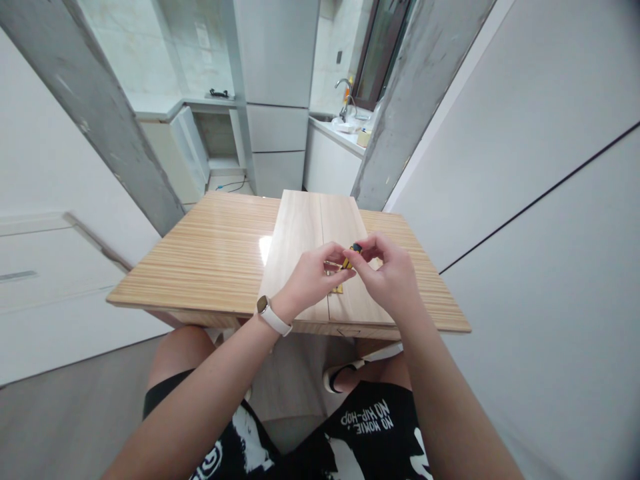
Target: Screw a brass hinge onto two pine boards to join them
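My right hand (387, 270) is closed, with thumb and fingers pinching the dark upper end of a short yellow-and-black handle (347, 263) that looks like a stubby screwdriver's. Close against its lower end are the bent fingers of my left hand (320, 273), pinching around it. The handle is tilted, and its tip is hidden by my fingers. Right under my left fingertips, a small gold-coloured metal piece (337, 289) lies at the seam of two pale wooden boards (300, 227). My left wrist wears a watch with a white strap (274, 317).
The boards rest side by side on a striped wooden table (215, 247), over my knees. White panels stand to the left and right. Beyond the table are a grey refrigerator (277, 60), a counter with an open cabinet (215, 133), and a sink tap (343, 93).
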Demonstrator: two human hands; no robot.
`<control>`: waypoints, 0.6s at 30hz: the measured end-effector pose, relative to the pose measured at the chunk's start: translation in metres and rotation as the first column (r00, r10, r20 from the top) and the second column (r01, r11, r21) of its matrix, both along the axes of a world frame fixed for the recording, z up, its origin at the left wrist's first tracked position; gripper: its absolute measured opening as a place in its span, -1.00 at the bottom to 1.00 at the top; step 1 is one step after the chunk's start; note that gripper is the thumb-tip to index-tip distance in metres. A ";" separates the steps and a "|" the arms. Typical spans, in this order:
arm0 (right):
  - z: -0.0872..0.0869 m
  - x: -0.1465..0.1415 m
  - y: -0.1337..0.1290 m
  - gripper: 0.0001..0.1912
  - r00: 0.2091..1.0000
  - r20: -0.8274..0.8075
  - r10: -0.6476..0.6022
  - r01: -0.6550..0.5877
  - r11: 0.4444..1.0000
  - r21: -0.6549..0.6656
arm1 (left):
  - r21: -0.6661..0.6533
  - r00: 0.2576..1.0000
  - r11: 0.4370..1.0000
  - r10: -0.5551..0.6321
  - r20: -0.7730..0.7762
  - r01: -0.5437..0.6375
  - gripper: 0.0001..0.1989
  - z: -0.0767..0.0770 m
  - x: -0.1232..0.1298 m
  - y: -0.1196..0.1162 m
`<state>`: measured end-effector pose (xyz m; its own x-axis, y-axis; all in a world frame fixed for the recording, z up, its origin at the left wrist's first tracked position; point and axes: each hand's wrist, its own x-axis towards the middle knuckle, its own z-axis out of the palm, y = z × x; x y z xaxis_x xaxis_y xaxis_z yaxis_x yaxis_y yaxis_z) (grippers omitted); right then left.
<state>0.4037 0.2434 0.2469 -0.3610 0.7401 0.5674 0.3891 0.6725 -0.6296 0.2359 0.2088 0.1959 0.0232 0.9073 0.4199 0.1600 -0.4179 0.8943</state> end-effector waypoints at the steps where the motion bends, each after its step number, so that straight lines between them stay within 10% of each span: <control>1: 0.000 -0.001 -0.001 -0.84 1.000 0.001 -0.016 0.016 1.000 0.005 | 0.012 0.999 1.000 0.027 -0.029 -0.027 -0.78 0.000 0.002 -0.001; 11: -0.007 -0.020 -0.012 -0.78 0.970 -0.032 -0.240 0.242 0.968 0.062 | 0.102 0.969 0.972 0.223 -0.104 -0.212 -0.91 0.003 0.013 -0.002; 18: 0.001 -0.008 -0.003 -0.79 1.000 0.023 0.019 -0.019 1.000 0.005 | 0.068 0.987 0.988 0.144 -0.070 -0.139 -0.85 0.004 0.005 0.001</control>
<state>0.3958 0.2405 0.2480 -0.3877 0.7300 0.5629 0.3908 0.6832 -0.6169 0.2410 0.2098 0.1998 -0.0703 0.8757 0.4776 0.2866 -0.4409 0.8506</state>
